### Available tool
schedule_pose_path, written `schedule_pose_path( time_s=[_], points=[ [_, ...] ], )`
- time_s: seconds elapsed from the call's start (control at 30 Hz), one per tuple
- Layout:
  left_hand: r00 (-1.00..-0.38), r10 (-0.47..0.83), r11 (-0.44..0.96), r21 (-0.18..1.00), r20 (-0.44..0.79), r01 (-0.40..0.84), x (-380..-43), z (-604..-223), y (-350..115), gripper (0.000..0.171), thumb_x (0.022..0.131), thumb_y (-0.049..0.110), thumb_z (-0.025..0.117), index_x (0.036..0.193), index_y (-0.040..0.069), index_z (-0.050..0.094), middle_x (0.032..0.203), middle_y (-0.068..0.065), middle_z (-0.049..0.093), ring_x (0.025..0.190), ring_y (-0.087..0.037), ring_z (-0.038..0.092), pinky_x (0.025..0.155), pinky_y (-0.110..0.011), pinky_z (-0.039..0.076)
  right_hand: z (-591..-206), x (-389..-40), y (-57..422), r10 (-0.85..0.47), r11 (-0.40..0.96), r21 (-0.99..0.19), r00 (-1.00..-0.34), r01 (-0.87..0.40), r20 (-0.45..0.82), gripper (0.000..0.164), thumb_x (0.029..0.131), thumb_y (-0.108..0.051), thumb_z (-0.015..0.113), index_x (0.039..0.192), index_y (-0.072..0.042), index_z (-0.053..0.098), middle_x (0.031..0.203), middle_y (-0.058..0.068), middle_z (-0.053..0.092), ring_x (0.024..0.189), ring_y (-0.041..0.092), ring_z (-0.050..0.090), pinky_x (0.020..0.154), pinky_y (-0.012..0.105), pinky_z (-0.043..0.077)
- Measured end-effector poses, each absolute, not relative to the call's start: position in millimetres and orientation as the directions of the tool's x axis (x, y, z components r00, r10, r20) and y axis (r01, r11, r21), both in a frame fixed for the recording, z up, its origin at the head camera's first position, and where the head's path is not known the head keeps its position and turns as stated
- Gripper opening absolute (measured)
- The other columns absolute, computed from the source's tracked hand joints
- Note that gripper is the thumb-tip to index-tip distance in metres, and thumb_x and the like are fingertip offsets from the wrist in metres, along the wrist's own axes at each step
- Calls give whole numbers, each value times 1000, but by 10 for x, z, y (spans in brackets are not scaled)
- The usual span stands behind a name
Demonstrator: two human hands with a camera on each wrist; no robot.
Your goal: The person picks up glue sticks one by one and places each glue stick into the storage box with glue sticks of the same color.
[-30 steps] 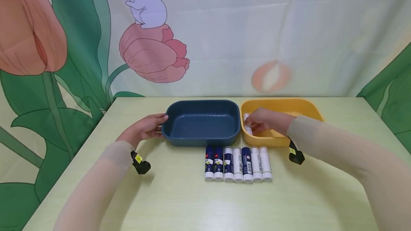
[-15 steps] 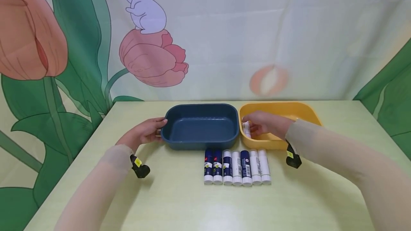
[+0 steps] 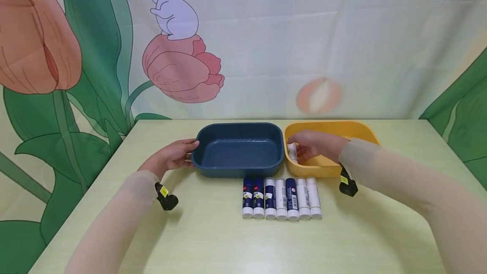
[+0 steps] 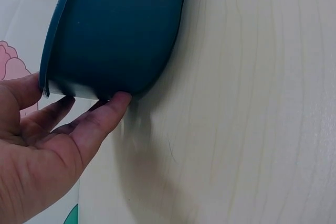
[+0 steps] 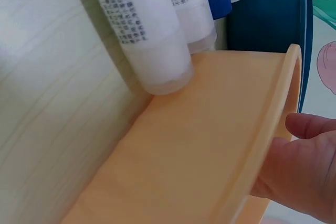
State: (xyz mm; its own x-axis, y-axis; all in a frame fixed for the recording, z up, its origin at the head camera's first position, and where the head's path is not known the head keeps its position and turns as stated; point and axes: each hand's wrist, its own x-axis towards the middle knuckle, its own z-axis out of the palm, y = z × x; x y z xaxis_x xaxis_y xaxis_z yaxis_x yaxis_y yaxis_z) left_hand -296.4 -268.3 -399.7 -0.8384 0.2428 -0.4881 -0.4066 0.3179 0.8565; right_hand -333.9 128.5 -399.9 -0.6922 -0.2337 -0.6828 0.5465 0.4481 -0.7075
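Observation:
My left hand (image 3: 174, 154) holds the left end of a dark blue plastic bin (image 3: 237, 172), thumb at the rim and fingers against the outer wall, as the left wrist view shows. Inside the left end of a yellow bin (image 3: 354, 128), my right hand (image 3: 309, 143) holds a white glue stick (image 3: 292, 152) that stands near the bin's left wall. The right wrist view shows this hand (image 5: 302, 166) reaching over the yellow rim, its fingertips and the held stick hidden behind the wall.
Several glue sticks, some white and some navy (image 3: 270, 198), lie side by side in a row in front of the bins. Both bins stand side by side near the table's back edge. A printed cloth (image 3: 266, 54) hangs behind the table (image 3: 213, 240).
The head view has tilted slightly, so the scene sits a little lower. Both hands stay at their bins; the glue stick in my right hand shows slightly lower against the yellow wall.

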Motion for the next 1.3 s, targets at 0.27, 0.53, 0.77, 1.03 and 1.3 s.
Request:
schedule_pose_path(
  time_s=[0.27,0.53,0.77,1.03,1.3],
  points=[
    [-838,235,321,853,-493,-412,-2982,-3987,-2664,59,113,29,32,165,6,13,155,-22,42,97,-10,62,87,-28,58,-3730,-3129,1308,-220,473,-726,-731,500,-646,59,105,-16,47,153,12,25,154,35,32,136,39,47,118,42,44],
    [-840,220,332,848,-495,-413,-2983,-4009,-2673,60,113,30,33,165,7,13,146,-17,48,96,-10,60,90,-28,57,-3450,-2985,1463,-224,488,-805,-843,338,-490,51,105,-15,45,147,12,35,145,26,41,122,29,50,107,38,55],
    [-840,208,328,845,-501,-423,-2968,-3994,-2656,59,114,30,31,165,7,12,160,-23,36,105,-15,58,118,-48,43,-3130,-2818,1559,-294,518,-836,-881,181,-372,56,108,-14,40,157,9,25,161,30,32,139,42,43,119,50,42],
    [-841,212,331,846,-498,-417,-2960,-3987,-2660,60,114,30,31,165,6,10,160,-24,35,103,-14,58,118,-48,44,-2898,-2587,1681,-301,521,-848,-908,100,-291,56,108,-17,44,157,5,28,161,28,34,143,44,44,117,50,43],
    [-844,215,343,847,-491,-406,-2966,-4005,-2662,60,114,30,31,165,7,12,156,-21,40,102,-13,58,104,-36,54,-2876,-2336,1814,-309,509,-859,-921,53,-239,53,108,-17,47,155,3,33,149,23,45,133,34,52,107,36,54]
  ],
)
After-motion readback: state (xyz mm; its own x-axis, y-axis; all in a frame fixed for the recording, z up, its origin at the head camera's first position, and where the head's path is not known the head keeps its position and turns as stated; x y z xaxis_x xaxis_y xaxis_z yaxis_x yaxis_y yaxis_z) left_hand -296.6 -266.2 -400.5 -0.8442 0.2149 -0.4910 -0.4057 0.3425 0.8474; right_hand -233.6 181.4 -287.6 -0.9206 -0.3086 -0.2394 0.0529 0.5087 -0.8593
